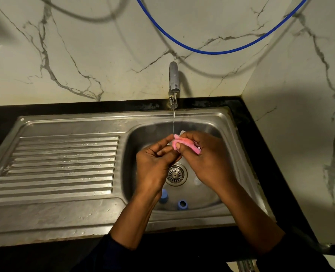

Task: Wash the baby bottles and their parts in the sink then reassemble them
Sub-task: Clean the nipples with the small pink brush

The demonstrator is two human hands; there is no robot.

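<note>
You are partway through the washing stage, as I read it. Your right hand (207, 160) pinches a pink sponge (185, 144) between thumb and curled fingers, at the centre of the frame over the sink basin (139, 138). Your left hand (154, 158) has its fingers curled in against the sponge's left end. It seems to pinch a small clear part (182, 132), of which only a sliver shows above the sponge. What kind of part it is I cannot tell. A thin water stream (174, 118) from the faucet (174, 79) falls onto that spot.

What is left, in my judgement, is most of the job. A blue cap (164, 196) and a blue ring (182, 204) lie on the basin floor low in the frame, just below the drain strainer (176, 174), and look unwashed. No bottle body is in view, and nothing looks reassembled.

The stainless sink sits in a black countertop (2, 118), with a ribbed drainboard (64, 163) at the left of the frame, beaded with water. Behind it rises a white wall (84, 46) with grey marble veins. A blue hose (211, 51) sags across the upper right. The light is dim.
</note>
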